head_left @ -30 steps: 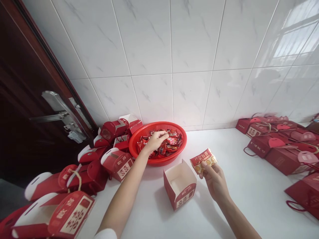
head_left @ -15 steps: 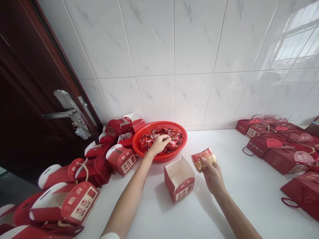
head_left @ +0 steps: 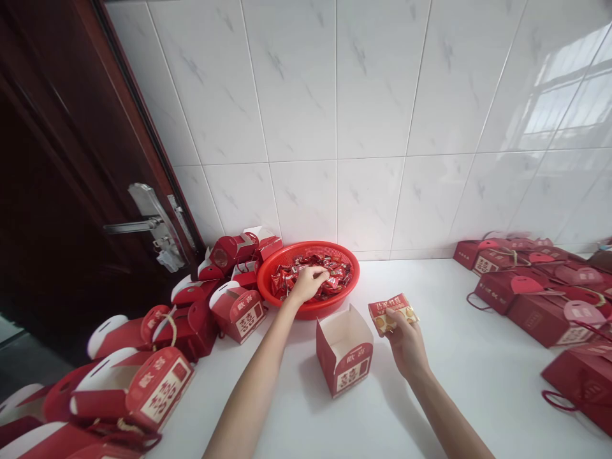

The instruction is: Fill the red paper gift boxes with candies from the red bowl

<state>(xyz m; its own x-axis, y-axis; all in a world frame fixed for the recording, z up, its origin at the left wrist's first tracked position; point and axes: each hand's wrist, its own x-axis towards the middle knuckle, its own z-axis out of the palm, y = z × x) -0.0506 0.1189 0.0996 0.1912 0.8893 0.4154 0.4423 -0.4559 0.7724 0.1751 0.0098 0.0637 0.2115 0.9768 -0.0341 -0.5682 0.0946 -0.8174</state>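
Observation:
My left hand (head_left: 308, 284) reaches into a red plastic basket (head_left: 268, 298) heaped with red-wrapped candies (head_left: 342, 274). Its thumb and fingers are pinched together over the candies; whatever lies between the tips is too small to make out. In my right hand (head_left: 406, 344) is a red and gold snack packet (head_left: 392, 312), gripped between thumb and fingers above the table. Between my two arms a red gift box (head_left: 337, 363) stands upright with its top open. Its white inside shows, and gold characters and a printed label mark its front.
Several open red boxes (head_left: 157, 389) crowd the left side of the white table (head_left: 296, 421). Several red boxes (head_left: 540, 312) with cord handles line the right side. A tiled wall (head_left: 368, 210) rises behind, and a dark door (head_left: 52, 159) with a metal handle is at the left.
The view has tilted slightly upward, so things sit a little lower in the picture. My left hand stays in the basket, and my right hand still holds the snack packet.

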